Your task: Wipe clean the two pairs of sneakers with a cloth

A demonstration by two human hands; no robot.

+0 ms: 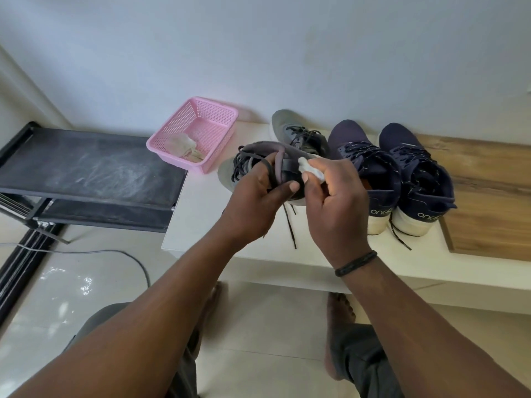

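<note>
Wiping the first grey sneaker (pixel 253 162), held tipped above the table (pixel 201 208): our left hand (pixel 258 202) gripped its collar, right hand (pixel 336 202) pinched the white cloth (pixel 309 168) against its side; next, we judged, the remaining three sneakers.

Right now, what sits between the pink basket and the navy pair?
Head view: the two grey sneakers. One is held in the left hand, the right hand pressing a white cloth to it; the other grey sneaker stands behind on the bench.
</note>
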